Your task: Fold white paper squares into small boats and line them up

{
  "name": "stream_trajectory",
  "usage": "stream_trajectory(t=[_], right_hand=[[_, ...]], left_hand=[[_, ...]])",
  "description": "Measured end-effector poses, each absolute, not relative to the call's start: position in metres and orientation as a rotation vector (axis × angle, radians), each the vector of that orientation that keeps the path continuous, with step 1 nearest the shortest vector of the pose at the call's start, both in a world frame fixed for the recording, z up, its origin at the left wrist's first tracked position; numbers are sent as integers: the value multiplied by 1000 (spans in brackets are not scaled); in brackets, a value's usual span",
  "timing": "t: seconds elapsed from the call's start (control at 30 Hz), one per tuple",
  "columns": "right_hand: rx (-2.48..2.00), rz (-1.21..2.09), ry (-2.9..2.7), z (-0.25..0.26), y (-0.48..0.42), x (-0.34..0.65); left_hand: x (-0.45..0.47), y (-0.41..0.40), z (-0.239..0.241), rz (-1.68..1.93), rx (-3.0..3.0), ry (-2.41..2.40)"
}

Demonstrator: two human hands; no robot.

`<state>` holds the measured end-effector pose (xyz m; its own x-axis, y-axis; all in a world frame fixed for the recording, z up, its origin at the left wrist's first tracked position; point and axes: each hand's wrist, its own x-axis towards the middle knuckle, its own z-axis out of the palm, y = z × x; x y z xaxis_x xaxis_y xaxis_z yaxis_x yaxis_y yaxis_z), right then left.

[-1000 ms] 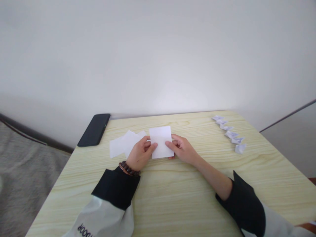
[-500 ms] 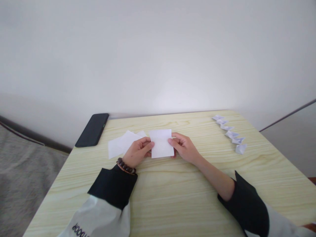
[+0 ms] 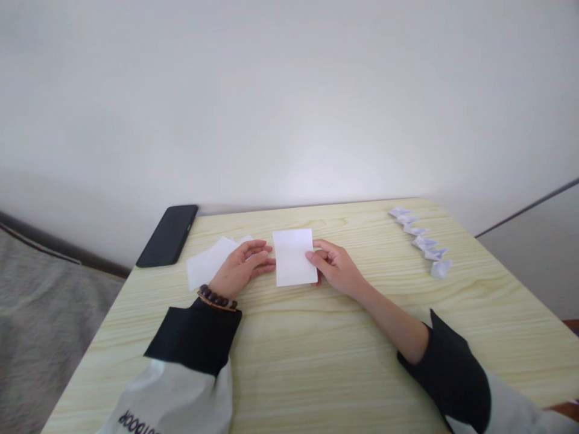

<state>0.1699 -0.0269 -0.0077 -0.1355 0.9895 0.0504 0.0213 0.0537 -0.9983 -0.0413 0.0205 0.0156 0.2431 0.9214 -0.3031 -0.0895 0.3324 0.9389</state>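
A white, nearly square sheet of paper (image 3: 294, 258) is held up above the table by my right hand (image 3: 333, 265). The thumb lies on its front near the right edge, with the fingers behind. Just left of the sheet, my left hand (image 3: 242, 266) has its fingers apart and grips nothing; its fingertips are close to the paper's left edge. Under and behind that hand lie several loose white sheets (image 3: 205, 265), overlapping and partly hidden by it.
A black phone (image 3: 167, 235) lies at the table's back left corner. Along the right side, several small folded white paper pieces (image 3: 425, 243) form a slanting row. The pale wooden table (image 3: 316, 361) meets a white wall (image 3: 289, 108) at the back.
My left hand has let go of the sheet's left edge and moved slightly left, dragging or shifting the loose sheets a little leftward. My right hand keeps its hold.
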Motion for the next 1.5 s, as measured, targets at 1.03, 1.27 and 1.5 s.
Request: stream_trajectory(t=[1.03,1.27,1.5], right_hand=[[-1174,1256,-1347,-7,-29,171],[-1171,1246,-1374,-9,-28,171],[-1188,1210,-1401,-8,-29,171]], left_hand=[[-57,8,5,215,2461,2082],[-59,9,2,164,2495,1984],[-58,8,9,271,2543,1999]])
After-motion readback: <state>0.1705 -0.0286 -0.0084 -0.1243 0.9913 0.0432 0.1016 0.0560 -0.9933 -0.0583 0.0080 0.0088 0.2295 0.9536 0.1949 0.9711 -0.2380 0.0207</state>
